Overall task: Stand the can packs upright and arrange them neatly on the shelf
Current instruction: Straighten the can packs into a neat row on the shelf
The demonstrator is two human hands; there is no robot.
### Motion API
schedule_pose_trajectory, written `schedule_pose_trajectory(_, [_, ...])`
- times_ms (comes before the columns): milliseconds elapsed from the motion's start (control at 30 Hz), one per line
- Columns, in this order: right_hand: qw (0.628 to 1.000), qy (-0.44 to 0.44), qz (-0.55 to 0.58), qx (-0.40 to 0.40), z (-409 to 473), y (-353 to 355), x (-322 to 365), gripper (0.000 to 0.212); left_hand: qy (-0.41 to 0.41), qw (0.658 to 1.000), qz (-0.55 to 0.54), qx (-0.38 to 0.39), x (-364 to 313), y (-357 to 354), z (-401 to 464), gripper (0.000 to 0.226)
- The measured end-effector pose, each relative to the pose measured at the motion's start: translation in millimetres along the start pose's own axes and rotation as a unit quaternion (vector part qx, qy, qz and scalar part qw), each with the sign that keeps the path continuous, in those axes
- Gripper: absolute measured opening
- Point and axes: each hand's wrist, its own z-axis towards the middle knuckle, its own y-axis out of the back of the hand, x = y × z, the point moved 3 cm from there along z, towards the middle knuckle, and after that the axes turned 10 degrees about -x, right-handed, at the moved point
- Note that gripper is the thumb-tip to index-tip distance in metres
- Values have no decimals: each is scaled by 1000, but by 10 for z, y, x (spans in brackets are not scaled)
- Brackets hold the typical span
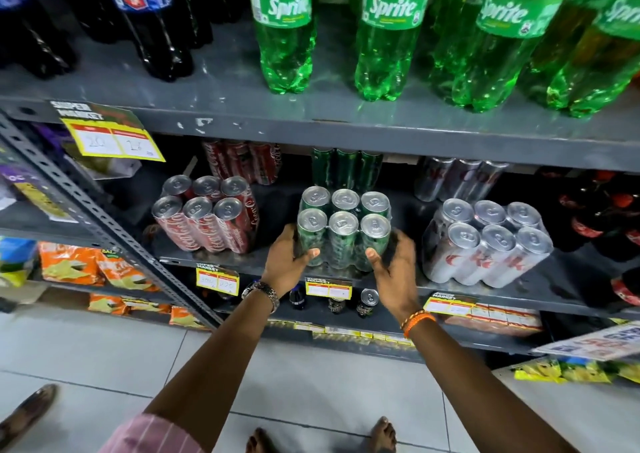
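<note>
A shrink-wrapped pack of green cans (343, 227) stands upright at the front of the grey middle shelf (214, 260). My left hand (289, 260) grips its left side and my right hand (391, 265) presses its right side. To the left stands a red cola can pack (207, 215), upright and leaning slightly. A silver can pack (485, 244) stands to the right. Behind them, more red (242, 161), green (346, 168) and silver (457, 179) packs stand at the back of the shelf.
Big green Sprite bottles (391, 37) and dark cola bottles (152, 26) fill the shelf above. Dark bottles with red caps (602, 210) stand at the right. Price tags (112, 141) hang on the shelf edges. Snack bags (86, 262) lie at lower left. A perforated steel post (104, 227) crosses diagonally.
</note>
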Motion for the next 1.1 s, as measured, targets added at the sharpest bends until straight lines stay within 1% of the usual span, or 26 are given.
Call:
schedule_pose_trajectory(67, [990,56,-40,-121,-153,36,239,63,-3,1000,14,-25,-1,161,-11,66])
schedule_pose_trajectory(100, [982,96,-31,-162,-256,6,408,60,-12,998,28,-54,-11,309,-50,65])
schedule_pose_trajectory(133, [974,141,-6,-179,-351,-67,563,54,-28,994,41,-96,-2,487,-96,60])
schedule_pose_trajectory(167, [969,181,23,-167,-448,-173,738,48,-44,986,53,-149,3,704,-174,55])
schedule_pose_trajectory(233, [968,225,66,-91,-579,-469,1018,36,-77,958,70,-266,77,1132,-314,49])
schedule_pose_trajectory(267, [971,224,74,-39,-613,-660,1129,32,-82,944,82,-310,163,1336,-357,50])
schedule_pose_trajectory(300, [975,210,72,12,-628,-876,1209,32,-66,936,94,-334,260,1520,-371,52])
schedule_pose_trajectory(333, [979,186,62,60,-633,-1110,1267,35,-28,936,101,-337,394,1681,-335,58])
schedule_pose_trajectory(367, [981,159,46,100,-625,-1351,1299,41,16,942,104,-320,479,1810,-286,64])
schedule_pose_trajectory(400, [982,133,28,129,-600,-1560,1315,49,57,952,100,-285,581,1895,-205,70])
schedule_pose_trajectory(433, [983,111,16,144,-576,-1750,1346,56,89,960,99,-244,640,1978,-128,73])
schedule_pose_trajectory(467, [985,88,18,149,-541,-1903,1372,59,110,966,98,-211,721,2045,-34,72])
schedule_pose_trajectory(500, [987,65,30,147,-505,-2020,1401,54,122,970,102,-181,817,2108,54,68])
schedule_pose_trajectory(533, [988,43,37,145,-470,-2108,1425,45,124,975,101,-153,920,2158,146,64])
schedule_pose_trajectory(567, [989,25,37,142,-434,-2160,1429,36,124,980,97,-125,970,2174,199,64])
schedule_pose_trajectory(600, [989,10,35,141,-422,-2212,1440,31,122,983,91,-104,1004,2175,246,64])
schedule_pose_trajectory(667, [991,-5,37,131,-415,-2286,1435,35,119,989,51,-78,884,2142,230,62])
schedule_pose_trajectory(700, [992,-5,34,125,-422,-2307,1429,37,109,991,35,-71,883,2113,222,62])
schedule_pose_trajectory(767, [992,-10,24,122,-446,-2311,1438,36,70,993,55,-81,870,2068,230,63])
schedule_pose_trajectory(867, [993,-17,15,115,-494,-2307,1457,32,90,992,-4,-94,951,2158,257,67])
schedule_pose_trajectory(933, [993,-21,8,118,-541,-2301,1447,31,78,993,-3,-86,972,2216,239,69])
schedule_pose_trajectory(967, [993,-17,6,115,-556,-2306,1433,31,64,994,8,-87,961,2225,213,71])
schedule_pose_trajectory(1033, [994,-7,-3,107,-574,-2305,1437,31,41,995,-12,-86,932,2222,171,88])
schedule_pose_trajectory(1067, [994,-8,-9,106,-588,-2292,1460,30,50,995,-24,-82,906,2238,153,88])
schedule_pose_trajectory(1100, [995,-5,-10,102,-593,-2307,1433,29,46,995,-22,-85,951,2228,175,77])
